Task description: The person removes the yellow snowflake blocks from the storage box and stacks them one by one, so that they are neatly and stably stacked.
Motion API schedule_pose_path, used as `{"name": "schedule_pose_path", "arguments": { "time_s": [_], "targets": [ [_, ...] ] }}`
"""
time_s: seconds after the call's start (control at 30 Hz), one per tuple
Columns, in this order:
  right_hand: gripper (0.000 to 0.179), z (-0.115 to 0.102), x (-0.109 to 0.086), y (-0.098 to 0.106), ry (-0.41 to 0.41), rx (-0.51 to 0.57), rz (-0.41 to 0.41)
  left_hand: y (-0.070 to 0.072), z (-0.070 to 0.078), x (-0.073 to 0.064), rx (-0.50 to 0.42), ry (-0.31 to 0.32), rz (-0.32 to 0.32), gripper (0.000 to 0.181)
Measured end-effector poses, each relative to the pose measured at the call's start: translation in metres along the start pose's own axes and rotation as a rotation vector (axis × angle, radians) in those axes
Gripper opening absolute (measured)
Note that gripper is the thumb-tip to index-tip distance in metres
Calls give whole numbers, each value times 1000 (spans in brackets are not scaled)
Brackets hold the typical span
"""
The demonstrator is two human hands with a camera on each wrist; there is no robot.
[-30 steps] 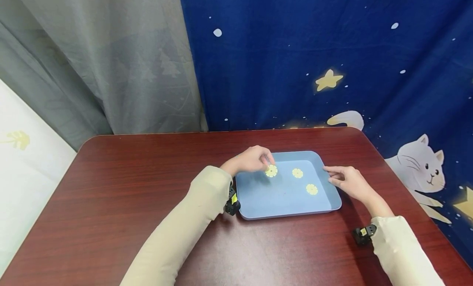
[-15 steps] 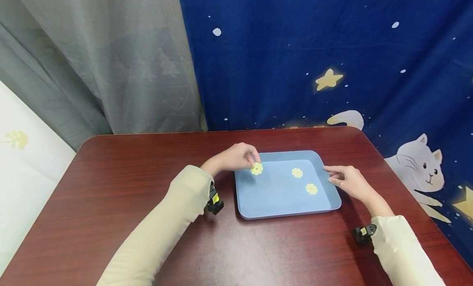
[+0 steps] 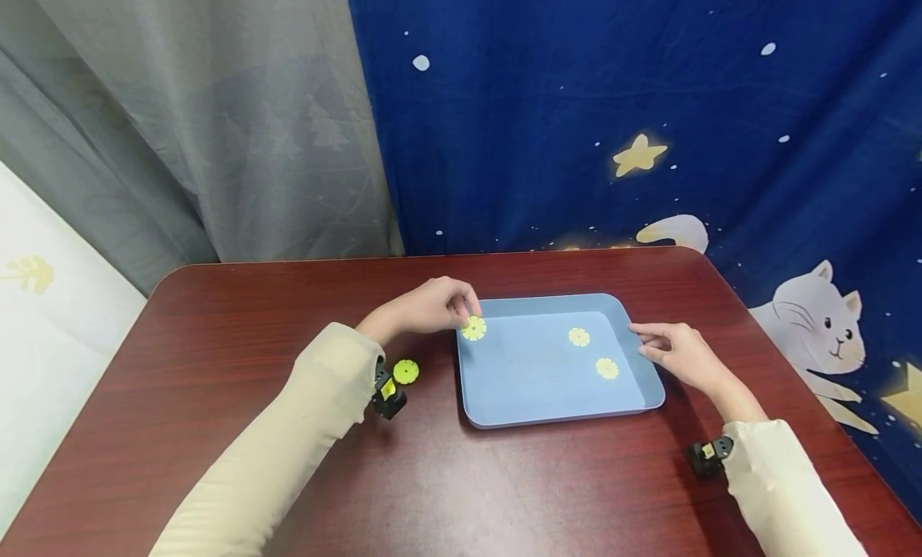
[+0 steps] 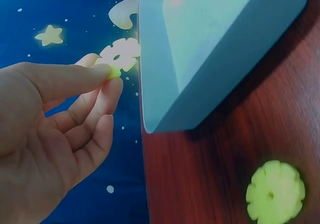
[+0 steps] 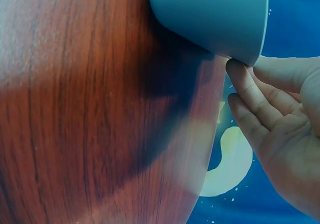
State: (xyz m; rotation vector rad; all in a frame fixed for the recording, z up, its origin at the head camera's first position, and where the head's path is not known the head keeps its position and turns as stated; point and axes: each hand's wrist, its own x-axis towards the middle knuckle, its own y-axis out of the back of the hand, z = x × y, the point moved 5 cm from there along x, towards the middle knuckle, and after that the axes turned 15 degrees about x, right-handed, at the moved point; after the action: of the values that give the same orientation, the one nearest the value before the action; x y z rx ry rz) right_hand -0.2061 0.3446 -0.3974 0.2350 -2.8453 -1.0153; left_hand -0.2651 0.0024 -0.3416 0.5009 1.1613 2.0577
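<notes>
A pale yellow notched disc with a hole in its middle [image 3: 474, 328] is pinched between the thumb and finger of my left hand [image 3: 432, 305], at the left rim of a shallow blue tray [image 3: 533, 381]. The left wrist view shows the pinched disc [image 4: 122, 53] held by its edge. Inside the tray lie two more pale yellow discs, one disc [image 3: 579, 337] farther back and another disc [image 3: 607, 368] nearer the right front. My right hand [image 3: 687, 355] pinches the tray's right rim; the right wrist view has its fingertips [image 5: 237, 68] against the tray wall.
On the dark red wooden table [image 3: 216, 397], left of the tray, lies a yellow-green notched disc [image 3: 406, 371], close to the left wrist's camera. Behind the table hang a grey curtain [image 3: 274, 125] and a blue curtain [image 3: 519, 125].
My left hand has moved left with the pinched disc, from over the tray to its left rim. The yellow-green disc on the table has come into sight. My right hand has stayed put.
</notes>
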Motion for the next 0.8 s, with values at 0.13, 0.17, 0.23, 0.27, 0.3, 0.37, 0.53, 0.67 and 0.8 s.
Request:
{"name": "schedule_pose_path", "arguments": {
  "time_s": [0.13,0.17,0.23,0.27,0.3,0.37,0.53,0.67,0.8],
  "targets": [
    [39,-1,0,0,-1,6,0,3,-2,-7,23,-10,-11,15],
    [39,-1,0,0,0,5,0,4,-3,-9,28,-10,-15,15],
    [39,0,0,0,0,3,0,4,-5,-12,32,-6,-23,16],
    [39,0,0,0,0,2,-1,4,-6,-13,32,-6,-27,16],
    [39,0,0,0,-2,1,0,4,-8,-15,29,-2,-32,16],
    [39,1,0,0,-5,-1,2,4,-10,-18,26,2,-41,17],
    [39,1,0,0,-1,-3,2,5,-14,-28,29,7,-64,16],
    [39,0,0,0,5,-3,0,6,-20,-37,40,13,-81,15],
    [39,1,0,1,6,-5,2,6,-26,-44,44,14,-89,16]
  ]
}}
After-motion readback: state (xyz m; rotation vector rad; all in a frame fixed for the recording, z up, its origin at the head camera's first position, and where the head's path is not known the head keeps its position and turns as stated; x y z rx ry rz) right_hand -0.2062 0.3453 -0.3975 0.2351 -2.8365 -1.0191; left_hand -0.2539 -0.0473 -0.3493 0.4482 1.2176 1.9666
